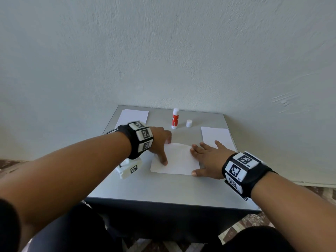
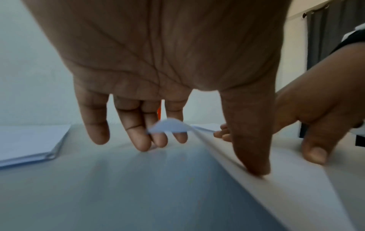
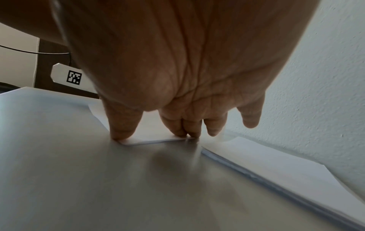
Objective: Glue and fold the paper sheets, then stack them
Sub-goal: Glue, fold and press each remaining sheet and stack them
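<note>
Grey table (image 1: 163, 188) against textured pale wall (image 1: 163, 51), paper-strewn.

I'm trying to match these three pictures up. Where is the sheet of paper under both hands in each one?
Head view: the sheet lies mid-table, between the two hands.
Left wrist view: it runs down the right side, under the left hand's thumb.
Right wrist view: only a small part shows at centre, under the fingers.
Shared landmark: the grey table, seen in all three.
</note>
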